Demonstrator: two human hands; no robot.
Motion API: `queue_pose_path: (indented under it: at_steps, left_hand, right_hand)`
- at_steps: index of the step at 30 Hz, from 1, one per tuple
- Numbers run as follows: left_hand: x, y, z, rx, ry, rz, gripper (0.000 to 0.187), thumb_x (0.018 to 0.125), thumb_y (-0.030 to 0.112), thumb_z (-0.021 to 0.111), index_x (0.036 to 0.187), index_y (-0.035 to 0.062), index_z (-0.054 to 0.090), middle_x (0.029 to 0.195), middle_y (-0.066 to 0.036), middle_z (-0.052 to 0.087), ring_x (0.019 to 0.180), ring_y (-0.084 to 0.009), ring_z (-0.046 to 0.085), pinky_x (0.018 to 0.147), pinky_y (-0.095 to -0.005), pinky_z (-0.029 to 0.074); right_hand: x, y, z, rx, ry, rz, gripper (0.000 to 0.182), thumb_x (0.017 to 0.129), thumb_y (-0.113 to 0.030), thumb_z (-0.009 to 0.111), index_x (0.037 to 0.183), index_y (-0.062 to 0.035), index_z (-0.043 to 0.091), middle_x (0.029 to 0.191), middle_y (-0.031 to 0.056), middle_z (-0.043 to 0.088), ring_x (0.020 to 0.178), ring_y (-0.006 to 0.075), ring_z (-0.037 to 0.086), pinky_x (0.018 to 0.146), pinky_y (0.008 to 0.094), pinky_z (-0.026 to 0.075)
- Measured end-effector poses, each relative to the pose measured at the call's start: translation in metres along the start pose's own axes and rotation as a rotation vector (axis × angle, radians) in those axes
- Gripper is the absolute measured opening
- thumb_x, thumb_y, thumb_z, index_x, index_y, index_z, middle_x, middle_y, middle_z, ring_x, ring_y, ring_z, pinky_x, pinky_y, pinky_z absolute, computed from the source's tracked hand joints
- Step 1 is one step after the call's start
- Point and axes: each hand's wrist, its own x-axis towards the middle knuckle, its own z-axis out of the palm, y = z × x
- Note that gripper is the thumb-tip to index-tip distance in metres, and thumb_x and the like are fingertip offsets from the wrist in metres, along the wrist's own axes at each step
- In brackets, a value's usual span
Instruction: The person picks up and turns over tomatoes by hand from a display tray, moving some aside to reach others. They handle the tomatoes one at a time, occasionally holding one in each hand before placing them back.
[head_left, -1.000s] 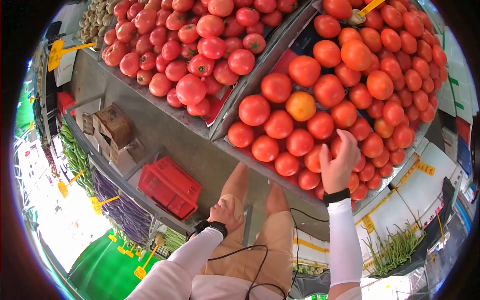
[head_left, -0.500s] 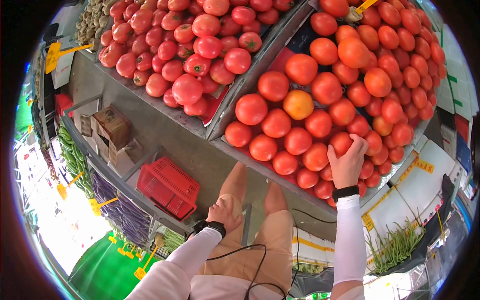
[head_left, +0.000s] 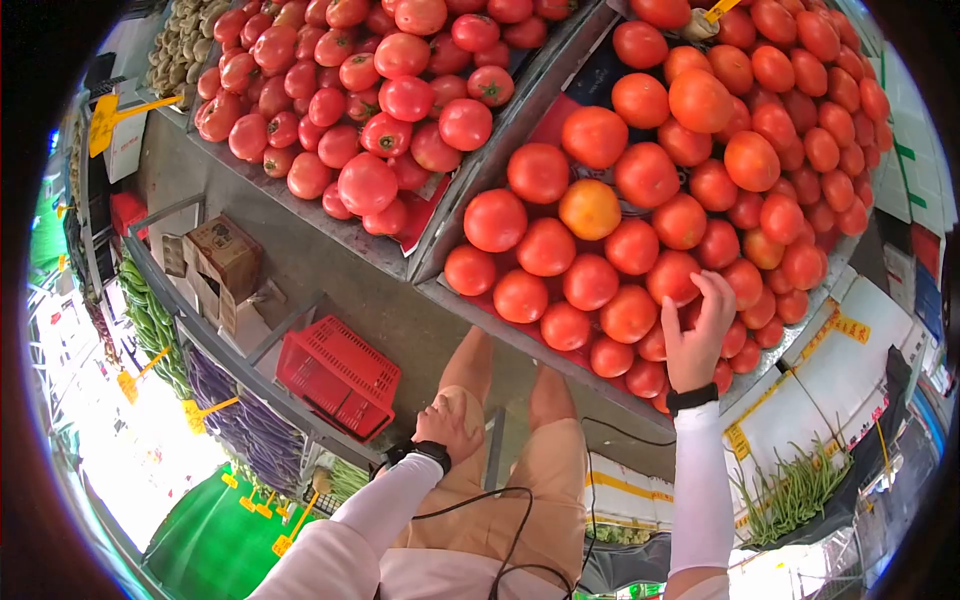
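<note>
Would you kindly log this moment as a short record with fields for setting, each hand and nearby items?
Setting: market stall with two metal bins of tomatoes
Right hand: open, fingers spread over a tomato in the right-hand bin; whether they touch it is unclear
Left hand: resting on the person's thigh, holding nothing visible
Nearby: red basket under the stall, cardboard box, green beans

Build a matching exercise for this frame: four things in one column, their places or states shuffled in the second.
1. red slotted plastic basket
2. right hand
3. left hand
4. pale orange round tomato

a. resting on the person's thigh
b. among redder tomatoes in the right-hand bin
c. on the shelf under the bins
d. fingers spread on tomatoes at the bin's front edge

Pairs: 1-c, 2-d, 3-a, 4-b
</note>
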Motion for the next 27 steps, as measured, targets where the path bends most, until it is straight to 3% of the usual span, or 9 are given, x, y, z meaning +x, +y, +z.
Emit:
queue_pose_path:
  at_steps: [4, 8, 9, 15, 18, 24, 27]
  left_hand:
    - [0.0, -0.002, 0.005, 0.008, 0.03, 0.011, 0.083, 0.088, 0.061, 0.06, 0.146, 0.0039, 0.047, 0.143, -0.036, 0.052, 0.109, -0.0451, 0.067, 0.091, -0.0528, 0.055]
    - [0.0, 0.001, 0.0, 0.001, -0.003, 0.0, 0.082, 0.088, 0.06, 0.06, 0.146, 0.0036, 0.047, 0.141, -0.035, 0.053, 0.109, -0.0449, 0.067, 0.091, -0.053, 0.055]
    - [0.0, 0.002, -0.001, -0.013, -0.012, -0.003, 0.082, 0.088, 0.06, 0.06, 0.146, 0.0036, 0.047, 0.141, -0.035, 0.053, 0.109, -0.0449, 0.068, 0.09, -0.053, 0.055]
    - [-0.001, 0.0, 0.002, 0.007, 0.019, 0.007, 0.081, 0.088, 0.06, 0.06, 0.144, 0.0045, 0.046, 0.139, -0.035, 0.054, 0.106, -0.0444, 0.069, 0.09, -0.0527, 0.056]
    - [0.001, 0.001, 0.001, 0.014, 0.01, 0.004, 0.08, 0.088, 0.06, 0.06, 0.145, 0.0048, 0.047, 0.139, -0.036, 0.055, 0.105, -0.0443, 0.069, 0.089, -0.0522, 0.056]
    - [0.001, -0.002, 0.008, 0.022, 0.029, 0.011, 0.082, 0.088, 0.059, 0.06, 0.147, 0.0048, 0.046, 0.138, -0.036, 0.054, 0.104, -0.0445, 0.07, 0.088, -0.052, 0.057]
    - [0.001, -0.002, 0.008, 0.019, 0.037, 0.017, 0.081, 0.088, 0.059, 0.06, 0.147, 0.0044, 0.046, 0.138, -0.037, 0.055, 0.103, -0.0444, 0.07, 0.087, -0.0519, 0.057]
  right_hand:
    - [-0.032, -0.009, -0.002, 0.165, -0.166, -0.009, 0.042, 0.09, -0.016, 0.077, 0.126, -0.005, 0.061, 0.132, 0.0178, 0.057, 0.124, 0.0394, 0.054, 0.107, 0.0509, 0.044]
    - [-0.047, -0.038, 0.004, -0.027, -0.265, -0.102, 0.046, 0.086, -0.02, 0.079, 0.126, -0.008, 0.061, 0.129, 0.0152, 0.058, 0.119, 0.0384, 0.055, 0.099, 0.0529, 0.044]
    - [-0.052, -0.039, 0.008, -0.033, -0.206, -0.074, 0.046, 0.085, -0.023, 0.079, 0.125, -0.0093, 0.062, 0.128, 0.0135, 0.058, 0.115, 0.0371, 0.055, 0.096, 0.0527, 0.043]
    - [-0.086, -0.042, 0.001, -0.191, -0.385, -0.025, 0.059, 0.085, -0.035, 0.08, 0.131, -0.0066, 0.056, 0.128, 0.0126, 0.06, 0.113, 0.0359, 0.055, 0.093, 0.0508, 0.041]
    - [-0.098, -0.051, 0.005, -0.294, -0.422, 0.062, 0.066, 0.084, -0.039, 0.08, 0.134, -0.0054, 0.052, 0.13, 0.0123, 0.061, 0.112, 0.0346, 0.056, 0.09, 0.0498, 0.04]
    - [-0.105, -0.04, 0.026, -0.196, -0.354, 0.128, 0.068, 0.082, -0.037, 0.081, 0.135, -0.0059, 0.052, 0.134, 0.0118, 0.062, 0.112, 0.0329, 0.057, 0.089, 0.0496, 0.04]
    - [-0.107, -0.032, 0.022, -0.194, -0.357, 0.074, 0.067, 0.081, -0.034, 0.082, 0.136, -0.0077, 0.053, 0.134, 0.0112, 0.061, 0.113, 0.0332, 0.056, 0.088, 0.0494, 0.041]
